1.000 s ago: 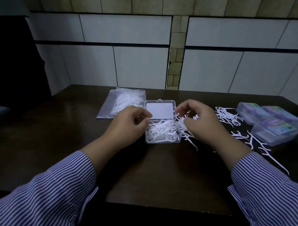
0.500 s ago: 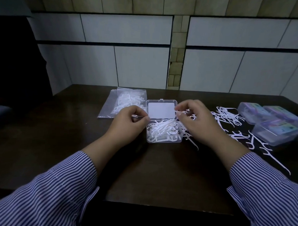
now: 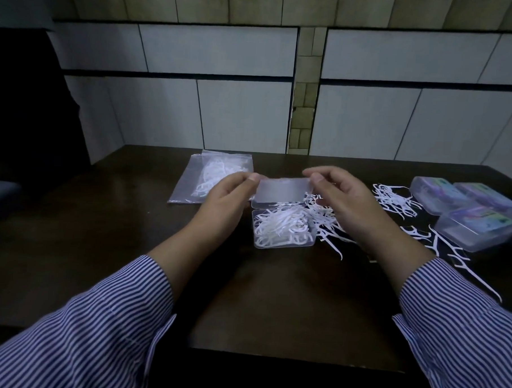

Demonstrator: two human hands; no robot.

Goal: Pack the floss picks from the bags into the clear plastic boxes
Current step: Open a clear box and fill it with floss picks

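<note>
Both lid [image 3: 281, 190] corners are now pinched, by left hand [image 3: 228, 198] and right hand [image 3: 345, 203], the frosted rectangular flap raised above the clear box [image 3: 284, 233] of white picks [image 3: 277, 225].

Dim, bluish light throughout, wide-angle bending at the edges, soft focus, deep shadow at left.
</note>
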